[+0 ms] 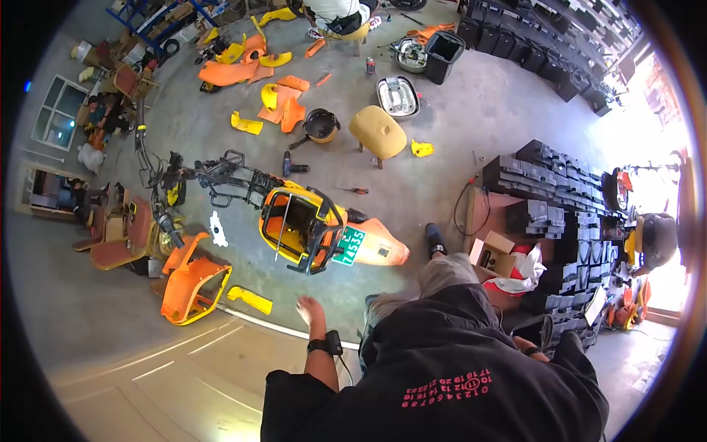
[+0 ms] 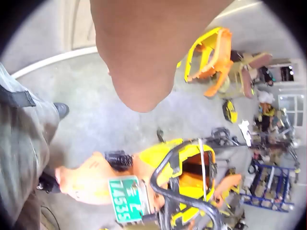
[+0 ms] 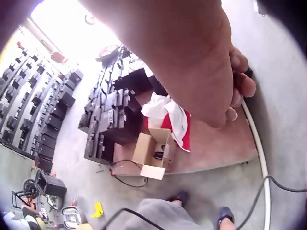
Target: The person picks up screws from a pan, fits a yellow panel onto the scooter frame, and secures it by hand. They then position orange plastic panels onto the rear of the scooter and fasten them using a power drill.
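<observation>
My left hand [image 1: 311,309] hangs free with its fingers relaxed, beside my leg and over the floor near the pale panelled door. Just ahead stands a stripped scooter frame [image 1: 302,228] with orange and yellow body panels and a green number plate [image 1: 349,245]. In the left wrist view the forearm and hand heel hide the fingers. The right hand [image 3: 211,91] hangs with loosely curled fingers above a low reddish platform [image 3: 216,148]. A small dark patch shows past its fingertips; I cannot tell what it is. In the head view this hand is hidden beside my body.
On the platform are an open cardboard box [image 3: 154,149], a red and white cloth [image 3: 168,117] and several black battery-like cases [image 1: 537,169]. Orange panels [image 1: 195,283], a drill [image 1: 294,165], a screwdriver [image 1: 353,190] and a yellow stool [image 1: 378,132] stand or lie around. Another person [image 1: 339,15] sits at the far side.
</observation>
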Tool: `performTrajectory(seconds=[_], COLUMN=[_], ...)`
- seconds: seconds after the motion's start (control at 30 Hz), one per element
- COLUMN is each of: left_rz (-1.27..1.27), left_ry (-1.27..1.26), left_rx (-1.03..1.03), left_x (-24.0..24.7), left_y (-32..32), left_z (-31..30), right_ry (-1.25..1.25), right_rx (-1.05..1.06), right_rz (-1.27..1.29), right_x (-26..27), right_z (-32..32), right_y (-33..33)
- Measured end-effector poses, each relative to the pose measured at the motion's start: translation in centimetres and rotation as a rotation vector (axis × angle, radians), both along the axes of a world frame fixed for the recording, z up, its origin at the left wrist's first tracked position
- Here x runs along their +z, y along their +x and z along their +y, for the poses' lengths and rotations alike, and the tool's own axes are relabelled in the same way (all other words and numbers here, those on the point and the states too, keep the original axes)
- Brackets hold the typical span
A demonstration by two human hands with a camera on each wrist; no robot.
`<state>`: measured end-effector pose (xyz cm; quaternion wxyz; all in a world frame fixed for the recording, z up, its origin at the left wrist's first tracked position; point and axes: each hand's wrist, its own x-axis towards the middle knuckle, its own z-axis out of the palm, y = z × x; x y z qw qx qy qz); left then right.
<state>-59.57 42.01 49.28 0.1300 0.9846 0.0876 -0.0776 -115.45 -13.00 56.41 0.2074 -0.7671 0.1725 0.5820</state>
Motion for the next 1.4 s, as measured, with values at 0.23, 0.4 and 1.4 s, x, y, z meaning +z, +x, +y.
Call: performTrajectory(seconds=[0.23, 0.4, 1.4], left_rz=[-0.218, 0.039, 0.144], left_ry=[0.161, 0.179, -0.069], left_rx=[0.157, 0.313, 1.018], left_x=[10.1, 9.9, 11.9], left_y=[9.4, 11.8, 17.4], left_z=[-18.9, -18.4, -16.8], right_ry=[-0.012, -0.202, -0.038], right_rx=[-0.167, -0.089, 0.773], right_rz=[-0.187, -0.571, -0.671], right_x=[-7.2, -10.6, -0.9], right_z=[-14.9, -34.5, -42.9], right_y=[9.0, 17.4, 69.3])
